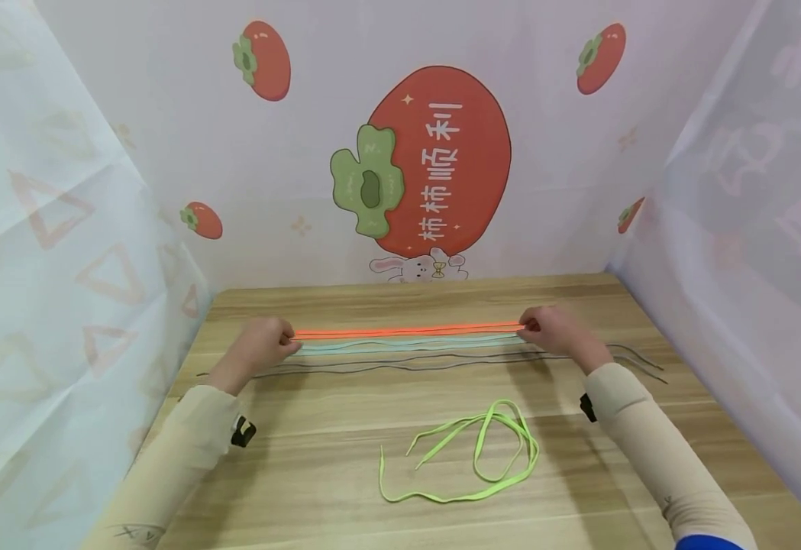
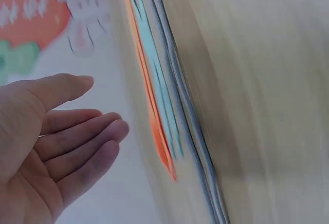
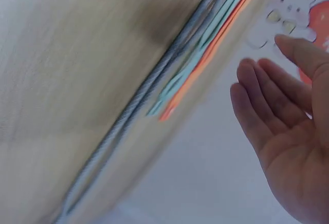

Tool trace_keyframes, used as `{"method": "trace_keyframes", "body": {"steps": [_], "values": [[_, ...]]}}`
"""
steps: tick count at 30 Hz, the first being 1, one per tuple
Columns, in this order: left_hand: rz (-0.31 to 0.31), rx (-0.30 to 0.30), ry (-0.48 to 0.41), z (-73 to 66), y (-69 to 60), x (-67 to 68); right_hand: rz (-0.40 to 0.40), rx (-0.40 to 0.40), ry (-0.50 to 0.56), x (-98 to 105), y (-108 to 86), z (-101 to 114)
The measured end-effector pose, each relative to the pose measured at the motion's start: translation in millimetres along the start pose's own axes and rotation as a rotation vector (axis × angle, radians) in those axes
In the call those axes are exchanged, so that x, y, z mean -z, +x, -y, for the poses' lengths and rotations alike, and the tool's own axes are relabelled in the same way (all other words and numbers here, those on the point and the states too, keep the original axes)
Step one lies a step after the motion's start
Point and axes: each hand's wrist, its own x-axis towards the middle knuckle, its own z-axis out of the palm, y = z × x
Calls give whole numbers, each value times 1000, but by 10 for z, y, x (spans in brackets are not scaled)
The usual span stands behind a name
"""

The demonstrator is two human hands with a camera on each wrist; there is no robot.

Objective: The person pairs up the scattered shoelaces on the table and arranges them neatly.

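An orange shoelace (image 1: 407, 331) lies stretched across the wooden table in two strands. In front of it run a light-blue shoelace (image 1: 407, 345) and a longer grey shoelace (image 1: 400, 367). My left hand (image 1: 263, 345) hovers at the left ends of the orange and blue laces. In the left wrist view, that hand (image 2: 67, 131) has relaxed fingers with nothing between them, apart from the laces. Over the right ends is my right hand (image 1: 557, 332). The right wrist view shows this hand (image 3: 288, 116) loosely spread, holding nothing. Nearer me lies a loosely looped yellow-green shoelace (image 1: 469, 498).
The wooden table (image 1: 318, 489) meets a pale back sheet (image 1: 290, 252) printed with persimmons. Pale sheets also hang on the left (image 1: 63, 252) and right (image 1: 730, 229). The grey lace's right ends spread toward the table's right side.
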Motion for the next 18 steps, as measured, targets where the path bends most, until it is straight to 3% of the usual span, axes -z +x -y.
{"method": "trace_keyframes", "body": {"steps": [7,13,18], "values": [[120,-99,-103,-515,-50,-116,109,245,29,-137,-45,525],[209,-232,-183,-959,-96,-296,203,378,37,-355,-68,926],[275,-250,-219,-1261,-80,-503,263,452,41,-545,-111,1197]]}}
